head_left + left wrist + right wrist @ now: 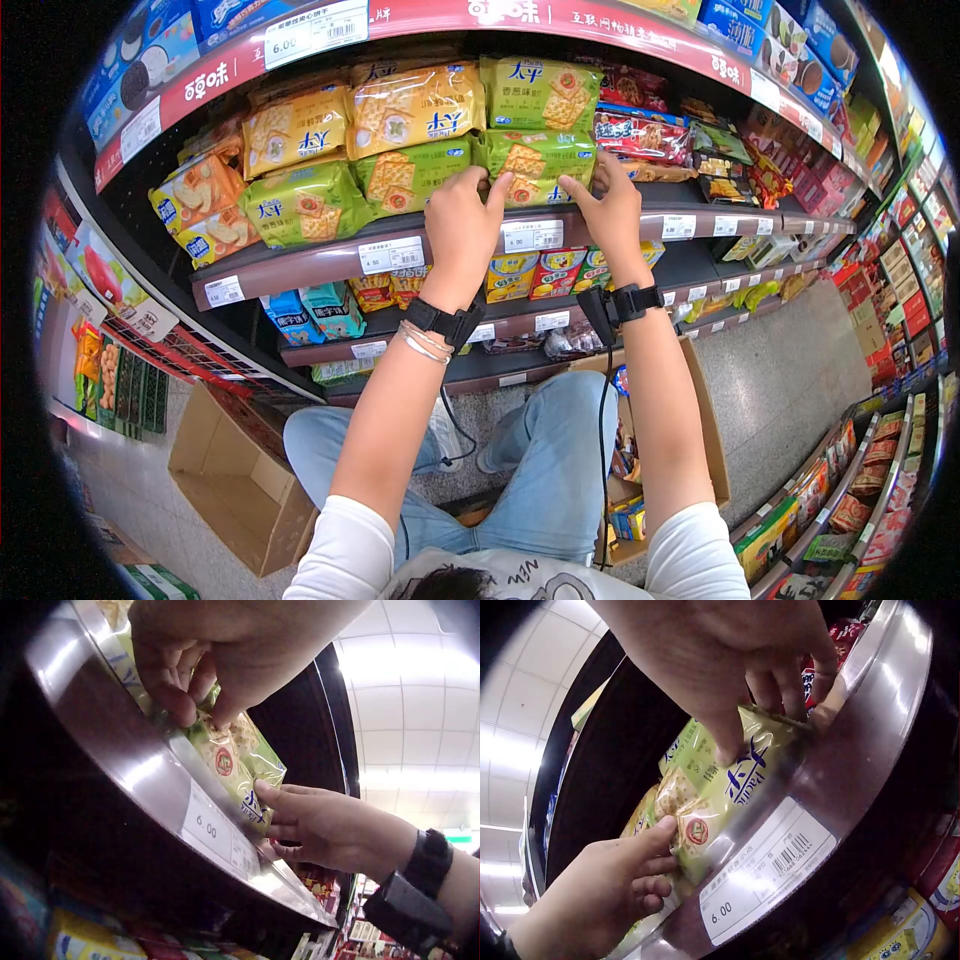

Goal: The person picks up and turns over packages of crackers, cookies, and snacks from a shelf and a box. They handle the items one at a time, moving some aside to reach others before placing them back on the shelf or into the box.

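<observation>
A green cracker pack [548, 160] lies at the shelf's front between my two hands, its printed biscuits facing up. My left hand [462, 222] holds its left end, the thumb on the front and the other fingers curled at the side. At the right end my right hand [612, 212] grips it, with the thumb [730, 750] pressed on the wrapper and the fingers round the edge. Behind it sits another green pack [540, 92]. To the left, more green packs [412, 175] lie side by side, with yellow cracker packs [418, 103] behind them.
The shelf's front edge [640, 225] carries price labels. Above is the red-edged upper shelf [420, 18]; red snack packs [640, 138] lie right of my right hand. Cardboard boxes [240, 490] stand on the floor beside the legs, and lower shelves hold small boxes [512, 278].
</observation>
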Demonstrator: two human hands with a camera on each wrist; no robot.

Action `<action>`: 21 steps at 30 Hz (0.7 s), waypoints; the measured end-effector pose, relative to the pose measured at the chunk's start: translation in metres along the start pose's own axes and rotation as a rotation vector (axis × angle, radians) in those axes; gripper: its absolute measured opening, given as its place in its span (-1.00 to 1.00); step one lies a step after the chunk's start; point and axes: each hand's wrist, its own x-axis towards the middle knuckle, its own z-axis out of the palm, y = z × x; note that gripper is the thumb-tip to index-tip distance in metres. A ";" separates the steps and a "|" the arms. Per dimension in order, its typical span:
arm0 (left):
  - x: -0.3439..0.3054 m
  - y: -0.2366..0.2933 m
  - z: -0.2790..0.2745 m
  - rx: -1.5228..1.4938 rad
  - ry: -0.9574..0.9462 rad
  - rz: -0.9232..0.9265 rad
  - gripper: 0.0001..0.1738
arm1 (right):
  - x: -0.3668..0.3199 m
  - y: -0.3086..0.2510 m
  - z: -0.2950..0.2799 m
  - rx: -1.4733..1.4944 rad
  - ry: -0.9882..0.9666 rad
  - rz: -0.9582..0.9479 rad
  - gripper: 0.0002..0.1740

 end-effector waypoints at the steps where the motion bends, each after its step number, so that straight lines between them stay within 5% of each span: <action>1: 0.000 0.000 0.000 -0.005 0.005 0.001 -0.66 | 0.001 0.001 -0.001 -0.022 -0.015 0.003 -0.49; 18: 0.000 0.009 -0.009 0.154 -0.118 -0.193 -0.58 | -0.002 -0.015 -0.013 -0.232 -0.168 0.136 -0.47; 21: -0.001 0.008 -0.009 0.091 -0.109 -0.203 -0.58 | -0.005 -0.002 -0.009 -0.073 -0.103 0.069 -0.50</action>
